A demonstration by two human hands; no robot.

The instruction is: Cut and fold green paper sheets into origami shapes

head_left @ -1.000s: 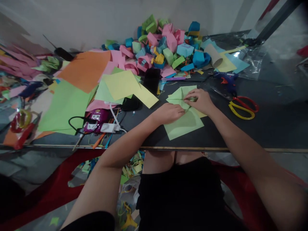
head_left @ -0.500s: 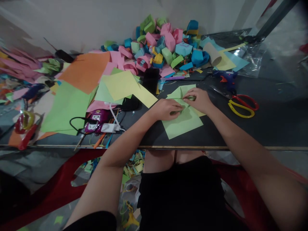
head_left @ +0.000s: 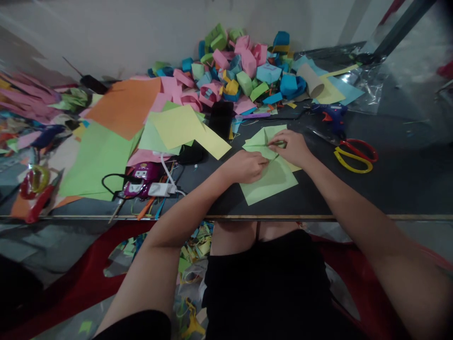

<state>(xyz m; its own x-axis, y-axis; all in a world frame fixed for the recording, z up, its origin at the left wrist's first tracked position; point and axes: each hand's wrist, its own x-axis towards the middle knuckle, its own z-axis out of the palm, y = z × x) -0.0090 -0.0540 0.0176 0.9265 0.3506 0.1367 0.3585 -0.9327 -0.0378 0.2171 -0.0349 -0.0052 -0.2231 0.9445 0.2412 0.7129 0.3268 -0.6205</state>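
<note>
A light green sheet of paper (head_left: pixel 271 184) lies on the dark table in front of me, its far part folded into raised flaps. My left hand (head_left: pixel 247 166) rests on the sheet's left side, fingers curled together at the paper near its middle. On the right, my right hand (head_left: pixel 288 144) pinches a folded edge of the same sheet between thumb and fingertips. A bit of yellow paper (head_left: pixel 293 166) shows from under the green sheet beside my right wrist.
Scissors (head_left: pixel 354 156) with red and yellow handles and a blue glue gun (head_left: pixel 332 115) lie to the right. Behind is a heap of folded paper pieces (head_left: pixel 244 66). Coloured sheets (head_left: pixel 95 160), a purple power socket (head_left: pixel 143 179) and a black phone (head_left: pixel 221 118) are leftward.
My left hand has shifted slightly toward me along the paper, its fingers more curled. The right hand keeps its pinch at nearly the same spot.
</note>
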